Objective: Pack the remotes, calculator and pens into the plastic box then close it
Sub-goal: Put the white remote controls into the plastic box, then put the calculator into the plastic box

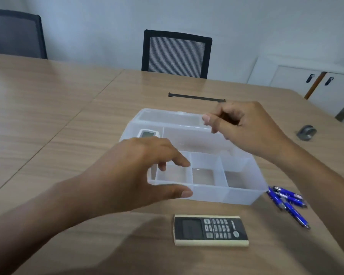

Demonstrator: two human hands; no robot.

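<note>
A clear plastic box (244,193) with several compartments stands on the wooden table, its lid (167,117) lying open behind it. A white remote (147,133) lies in the back left compartment, partly hidden by my left hand (131,171). That hand hovers over the box's front left corner with fingers spread and its thumb beside the front wall. My right hand (246,128) is over the back right of the box, fingers loosely curled and holding nothing. A dark remote with a cream case (211,230) lies in front of the box. Several blue pens (288,203) lie to its right.
A black mesh chair (177,54) stands at the far side of the table, another chair (14,34) at the far left. A black cable slot (197,97) runs behind the box. A small grey object (306,132) sits at the right. White cabinets (306,76) stand beyond.
</note>
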